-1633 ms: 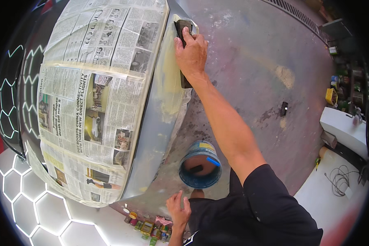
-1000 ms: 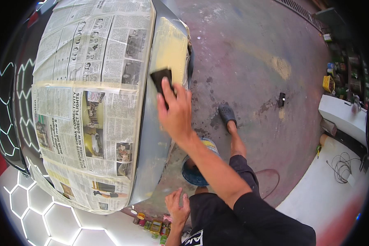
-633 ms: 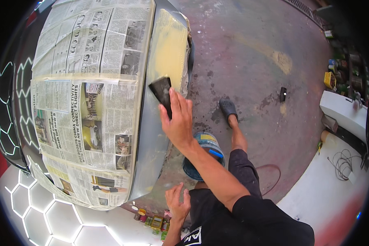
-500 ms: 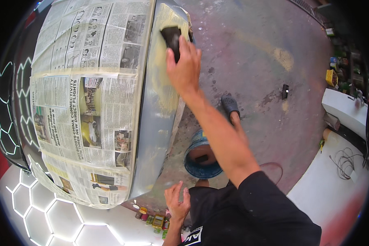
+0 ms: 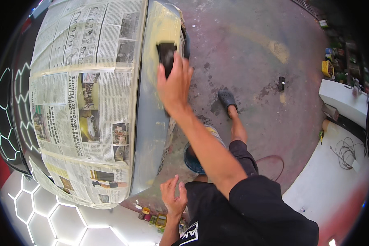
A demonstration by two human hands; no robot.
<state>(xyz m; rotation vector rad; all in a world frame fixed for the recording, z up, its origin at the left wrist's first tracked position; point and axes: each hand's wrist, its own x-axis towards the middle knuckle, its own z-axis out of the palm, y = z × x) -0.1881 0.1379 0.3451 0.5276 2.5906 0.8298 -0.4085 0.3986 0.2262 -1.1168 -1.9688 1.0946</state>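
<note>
Black sanding block [image 5: 166, 57] pressed flat on yellow-filler patch of grey car panel [image 5: 151, 119], covered by right hand [image 5: 175, 84], fingers together over block. Newspaper masking [image 5: 86, 102] taped beyond fingertips. Blue bucket [image 5: 192, 158] below wrist, contents hidden. Left hand [image 5: 174, 199] rested on knee, fingers loosely spread, nothing held.

Sanding block [image 5: 167, 57] on panel [image 5: 151, 119], right of newspaper [image 5: 86, 102].

black sanding block [image 5: 167, 57], flat on yellow-primed panel [image 5: 162, 28]
</note>
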